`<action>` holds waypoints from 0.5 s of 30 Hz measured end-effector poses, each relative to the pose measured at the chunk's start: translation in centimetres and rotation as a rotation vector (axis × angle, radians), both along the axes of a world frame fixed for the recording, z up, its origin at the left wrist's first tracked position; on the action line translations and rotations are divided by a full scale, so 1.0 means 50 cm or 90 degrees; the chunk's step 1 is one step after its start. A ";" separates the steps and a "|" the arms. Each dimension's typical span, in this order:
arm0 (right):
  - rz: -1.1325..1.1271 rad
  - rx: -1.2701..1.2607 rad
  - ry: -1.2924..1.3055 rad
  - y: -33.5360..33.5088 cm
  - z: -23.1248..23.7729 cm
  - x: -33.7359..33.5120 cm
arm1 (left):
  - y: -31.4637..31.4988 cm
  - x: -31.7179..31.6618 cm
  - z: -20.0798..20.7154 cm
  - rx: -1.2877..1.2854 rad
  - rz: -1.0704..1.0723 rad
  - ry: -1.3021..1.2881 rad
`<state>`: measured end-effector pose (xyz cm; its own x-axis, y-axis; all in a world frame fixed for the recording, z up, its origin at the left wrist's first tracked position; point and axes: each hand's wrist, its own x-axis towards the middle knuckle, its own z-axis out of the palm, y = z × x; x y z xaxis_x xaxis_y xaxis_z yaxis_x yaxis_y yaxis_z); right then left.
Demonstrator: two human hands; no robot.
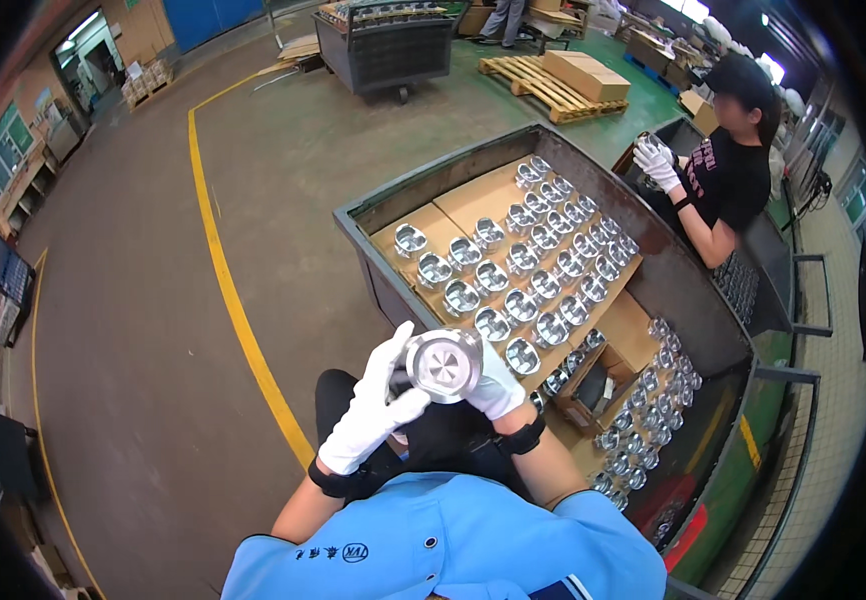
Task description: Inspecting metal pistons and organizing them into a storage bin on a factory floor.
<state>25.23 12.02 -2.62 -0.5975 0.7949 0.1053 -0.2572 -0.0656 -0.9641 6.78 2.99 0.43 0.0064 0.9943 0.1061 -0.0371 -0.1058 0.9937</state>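
A shiny metal piston (444,366) is held up in front of my lap, its round crown with a fan-like pattern facing me. My left hand (378,405), in a white glove, curves round its left side with thumb and fingers. From the other side my right hand (496,384), also gloved, grips it, and the piston hides some of those fingers. Just beyond my hands, rows of similar pistons (520,304) stand on a cardboard sheet (468,207) inside a dark metal bin (393,277).
Lower in the bin, more pistons (641,425) stand beside an open cardboard box (586,400). At the right a co-worker (728,165) in white gloves holds a metal part. A wheeled bin (385,55) and a wooden pallet (533,90) are farther off. A yellow line (228,285) crosses the floor.
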 end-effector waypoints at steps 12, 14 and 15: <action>0.089 0.371 -0.218 0.050 0.186 -0.051 | 0.007 -0.035 -0.001 -0.293 -0.402 -0.863; 0.088 0.259 -0.152 0.037 0.185 -0.062 | 0.003 -0.042 0.001 -0.270 -0.390 -0.821; 0.091 0.200 -0.125 0.030 0.184 -0.062 | -0.003 -0.043 -0.002 -0.270 -0.381 -0.811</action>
<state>22.12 13.54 6.57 -0.7332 0.6490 0.2029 -0.0760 0.2183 -0.9729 4.61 2.85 0.32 0.5470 0.8347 0.0633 -0.8252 0.5249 0.2087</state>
